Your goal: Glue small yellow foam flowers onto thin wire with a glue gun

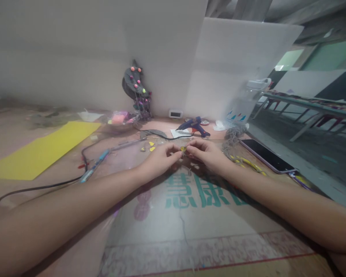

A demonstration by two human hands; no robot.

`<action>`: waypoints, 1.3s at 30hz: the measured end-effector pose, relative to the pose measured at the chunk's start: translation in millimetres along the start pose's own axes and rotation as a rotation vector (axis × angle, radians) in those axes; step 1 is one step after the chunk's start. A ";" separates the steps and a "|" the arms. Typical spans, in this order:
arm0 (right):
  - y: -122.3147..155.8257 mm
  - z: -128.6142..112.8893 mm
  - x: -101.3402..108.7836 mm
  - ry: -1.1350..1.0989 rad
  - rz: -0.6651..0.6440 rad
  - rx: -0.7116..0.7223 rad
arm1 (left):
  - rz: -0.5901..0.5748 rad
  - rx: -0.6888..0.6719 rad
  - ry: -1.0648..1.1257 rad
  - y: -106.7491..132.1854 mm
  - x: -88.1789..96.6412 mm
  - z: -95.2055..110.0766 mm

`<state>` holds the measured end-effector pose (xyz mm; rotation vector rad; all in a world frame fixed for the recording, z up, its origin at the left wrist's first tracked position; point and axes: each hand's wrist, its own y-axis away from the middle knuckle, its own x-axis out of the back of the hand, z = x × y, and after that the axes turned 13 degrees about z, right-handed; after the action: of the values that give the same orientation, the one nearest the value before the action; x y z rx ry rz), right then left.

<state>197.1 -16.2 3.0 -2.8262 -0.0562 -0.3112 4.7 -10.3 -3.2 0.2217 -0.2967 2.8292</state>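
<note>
A small yellow piece (183, 148) is pinched between the fingertips of both hands, over the printed board. My left hand (165, 157) closes on it from the left with thumb and forefinger. From the right, my right hand (207, 154) grips it the same way, fingers bent together. A bit of grey yarn seems to hang below the piece, though blur hides how they join. Just left of my left hand lie several small yellow cut-outs (152, 149), some heart-like. Behind the hands, a blue glue gun (193, 125) rests on the table.
A yellow sheet (50, 150) and a blue pen (95, 166) lie left. A black cord crosses there. Grey yarn (234, 132), a phone (268, 156) and a clear bottle (245, 100) stand or lie right. At the back are a crescent ornament (134, 82) and a small display (175, 114).
</note>
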 end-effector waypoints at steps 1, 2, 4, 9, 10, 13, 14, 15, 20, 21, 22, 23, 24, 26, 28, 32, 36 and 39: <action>-0.3 0.3 0.0 0.015 0.016 0.001 | -0.004 0.022 0.030 -0.2 -0.1 1.7; -0.8 0.6 0.0 0.028 0.036 0.001 | -0.007 0.048 0.067 -0.4 -0.2 3.5; -1.9 1.3 -0.1 0.046 0.071 -0.003 | -0.022 0.097 0.120 -0.3 -0.3 6.0; -3.1 2.4 0.6 0.086 0.104 0.021 | -0.043 0.000 0.011 1.2 -0.5 -0.1; -3.0 2.6 1.0 0.103 0.108 0.036 | -0.006 -0.043 -0.017 1.5 -0.6 -1.8; -2.0 3.3 2.1 0.169 0.112 0.078 | 0.091 -0.133 -0.095 2.0 -0.1 -2.0; -1.6 3.4 2.3 0.194 0.111 0.089 | 0.111 -0.143 -0.123 2.1 0.5 -0.4; -1.3 3.5 2.3 0.214 0.106 0.098 | 0.127 -0.141 -0.152 2.2 1.2 1.8; -0.9 1.0 1.4 0.271 0.071 0.113 | 0.212 -0.151 -0.290 4.6 4.2 12.3; -1.0 0.2 1.2 0.283 0.067 0.108 | 0.211 -0.173 -0.298 5.4 4.4 13.2; -1.2 -0.5 0.9 0.299 0.063 0.105 | 0.204 -0.196 -0.302 6.1 4.4 13.7; -1.3 -1.2 0.7 0.318 0.058 0.105 | 0.196 -0.217 -0.302 6.7 4.3 13.8; -1.4 -1.9 0.5 0.340 0.052 0.107 | 0.190 -0.231 -0.301 7.0 4.3 13.5; -1.1 -3.1 0.0 0.382 0.033 0.122 | 0.190 -0.243 -0.300 6.7 4.6 12.1; -0.3 -4.3 -0.6 0.401 0.018 0.140 | 0.202 -0.240 -0.304 5.4 5.2 10.2; 1.0 -6.2 -1.0 0.399 0.042 0.169 | 0.224 -0.201 -0.272 3.3 5.6 7.8; 1.1 -6.0 -0.5 0.415 0.061 0.188 | 0.196 -0.118 -0.217 3.7 4.8 9.7; 0.8 -4.6 0.2 0.414 0.066 0.205 | 0.181 -0.111 -0.223 4.0 4.6 10.1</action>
<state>196.4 -18.4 7.1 -2.5015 0.0886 -0.8161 0.3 -15.0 6.7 0.5121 -0.5454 2.9555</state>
